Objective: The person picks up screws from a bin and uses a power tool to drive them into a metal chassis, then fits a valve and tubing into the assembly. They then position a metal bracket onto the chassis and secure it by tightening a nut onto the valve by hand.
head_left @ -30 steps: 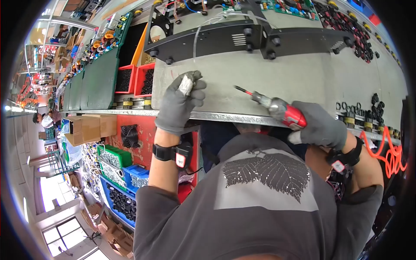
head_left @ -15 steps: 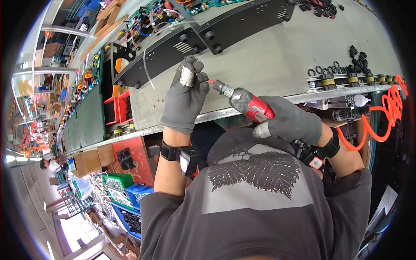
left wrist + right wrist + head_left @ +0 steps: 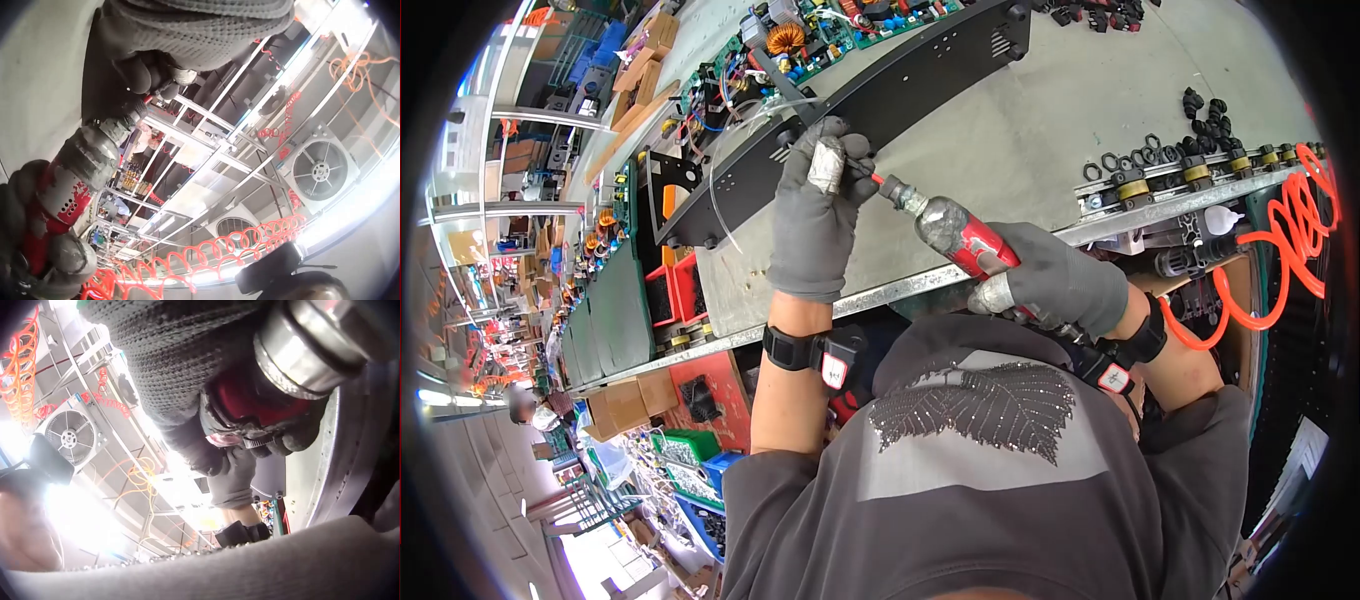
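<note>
My gloved right hand (image 3: 1068, 282) grips a red and silver pneumatic screwdriver (image 3: 950, 232), which slants up to the left. Its red-collared bit (image 3: 879, 180) reaches the fingertips of my gloved left hand (image 3: 812, 225). Those fingers are bent and pinch around the bit's tip, where white tape wraps one finger. In the left wrist view the screwdriver (image 3: 78, 172) points at the bent fingers, which hide the bit's end. A metal fitting (image 3: 303, 353) at the tool's back shows in the right wrist view. Beyond the left hand lies a long black metal panel (image 3: 925, 85) with rubber feet.
Circuit boards (image 3: 840, 45) lie behind the panel. Red bins (image 3: 688, 290) stand at the left. Black rings and fasteners (image 3: 1135, 158) sit along the bench's right edge, above an orange coiled hose (image 3: 1290, 245). The bench's metal edge (image 3: 910, 288) runs below the hands.
The screwdriver has come up and left to the left hand; the hands were apart one second ago. The bit's tip is at the left fingers in both later frames. The head view has turned.
</note>
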Demonstrator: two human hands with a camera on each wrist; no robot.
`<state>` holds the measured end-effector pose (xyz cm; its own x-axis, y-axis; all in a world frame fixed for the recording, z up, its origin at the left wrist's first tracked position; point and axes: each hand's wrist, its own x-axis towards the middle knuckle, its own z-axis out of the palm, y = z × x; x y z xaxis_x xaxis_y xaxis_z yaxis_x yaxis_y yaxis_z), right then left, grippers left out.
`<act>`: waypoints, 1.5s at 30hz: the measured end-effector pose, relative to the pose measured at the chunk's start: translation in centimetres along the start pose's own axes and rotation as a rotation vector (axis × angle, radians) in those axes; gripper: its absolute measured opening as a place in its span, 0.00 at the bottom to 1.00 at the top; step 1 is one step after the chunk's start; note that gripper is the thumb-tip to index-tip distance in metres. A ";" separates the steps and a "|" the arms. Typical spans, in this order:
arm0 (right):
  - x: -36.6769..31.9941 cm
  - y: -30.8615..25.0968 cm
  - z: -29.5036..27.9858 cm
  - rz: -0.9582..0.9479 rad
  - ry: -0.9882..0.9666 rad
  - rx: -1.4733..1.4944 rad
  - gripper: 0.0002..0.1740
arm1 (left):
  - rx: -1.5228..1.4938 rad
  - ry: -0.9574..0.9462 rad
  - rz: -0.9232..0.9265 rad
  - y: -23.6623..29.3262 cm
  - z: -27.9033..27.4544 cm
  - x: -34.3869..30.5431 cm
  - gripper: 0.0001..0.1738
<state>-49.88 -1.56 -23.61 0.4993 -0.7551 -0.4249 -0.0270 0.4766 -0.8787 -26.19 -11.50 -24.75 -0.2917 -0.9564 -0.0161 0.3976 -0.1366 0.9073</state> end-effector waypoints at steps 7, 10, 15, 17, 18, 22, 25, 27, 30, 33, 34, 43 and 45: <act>-0.9 -0.5 -0.9 -0.068 -0.087 0.278 0.25 | 0.165 -0.029 0.100 1.5 3.6 1.7 0.19; -2.0 0.0 -2.2 -0.125 -0.037 0.226 0.29 | 0.514 0.004 0.139 2.3 5.3 2.9 0.22; -5.2 -0.3 -3.9 -0.229 0.279 0.054 0.28 | 1.515 -0.153 0.510 3.6 4.5 9.0 0.25; -6.6 -0.8 -4.0 -0.176 0.372 0.071 0.21 | 1.523 -0.224 0.382 2.8 4.1 10.2 0.20; -7.3 -1.1 -4.2 -0.157 0.438 0.047 0.20 | 1.471 -0.278 0.399 2.9 4.1 9.9 0.19; -8.9 0.0 -5.3 -0.189 0.556 0.111 0.27 | 1.409 -0.320 0.196 3.5 4.9 6.6 0.19; -8.8 0.1 -5.7 -0.207 0.556 0.126 0.27 | 1.431 -0.422 0.140 5.0 4.6 7.1 0.20; -8.4 0.2 -5.9 -0.219 0.532 0.138 0.25 | 1.264 -0.505 0.067 5.5 4.1 9.9 0.21; -7.1 -0.7 -5.7 -0.264 0.482 0.210 0.23 | 1.277 -0.402 -0.346 7.0 6.6 15.2 0.21; -5.6 -1.6 -5.1 -0.325 0.494 0.241 0.21 | 1.317 -0.446 -0.482 3.4 6.1 20.2 0.28; -5.3 -1.7 -5.1 -0.322 0.489 0.253 0.21 | 1.396 -0.456 -0.556 2.4 6.4 20.9 0.31; -1.7 -3.6 -7.1 -0.402 0.354 0.217 0.20 | 1.488 -0.625 -0.429 -3.6 5.1 23.0 0.43; -1.1 -4.0 -7.7 -0.349 0.362 0.195 0.20 | 1.478 -0.633 -0.401 -4.5 4.6 22.9 0.42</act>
<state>-56.96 -6.14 -21.29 0.1184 -0.9741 -0.1925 0.2656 0.2178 -0.9391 -38.68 -31.64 -27.31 -0.5972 -0.6225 -0.5058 -0.7940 0.3693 0.4829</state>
